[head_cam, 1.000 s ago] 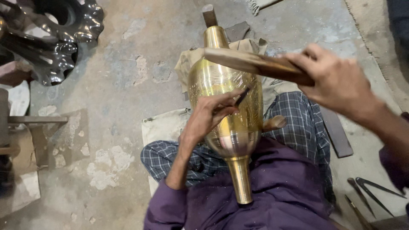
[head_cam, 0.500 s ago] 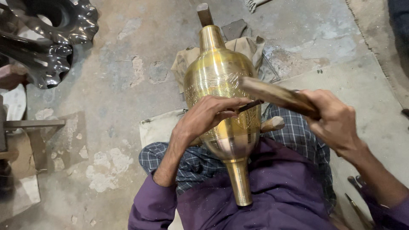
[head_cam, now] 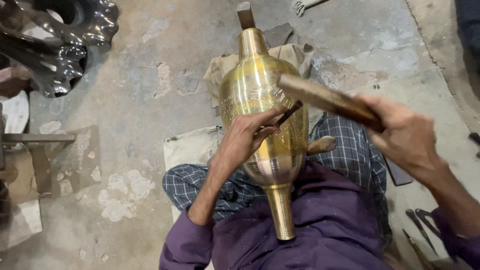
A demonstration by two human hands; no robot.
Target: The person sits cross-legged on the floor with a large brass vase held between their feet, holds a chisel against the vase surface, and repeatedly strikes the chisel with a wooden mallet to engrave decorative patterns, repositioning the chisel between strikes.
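Note:
A large brass vase (head_cam: 260, 95) lies on its side across my lap, its narrow end pointing away from me and its stem toward my belly. My left hand (head_cam: 247, 135) rests on the vase's belly and pinches a thin dark chisel (head_cam: 290, 114) whose tip touches the engraved surface. My right hand (head_cam: 405, 137) grips a wooden mallet stick (head_cam: 325, 99) raised a little above the chisel's upper end. A wooden prop (head_cam: 245, 14) shows beyond the vase's far end.
Dark glossy metal vessels (head_cam: 65, 45) lie on the concrete floor at the upper left. A cloth pad (head_cam: 225, 70) sits under the vase. Metal tools (head_cam: 422, 225) lie on the floor at the lower right. A wooden piece (head_cam: 322, 145) pokes out beside my knee.
My right hand has swung the mallet stick down toward the chisel and lifted it again. My left hand and the chisel have stayed on the vase's belly.

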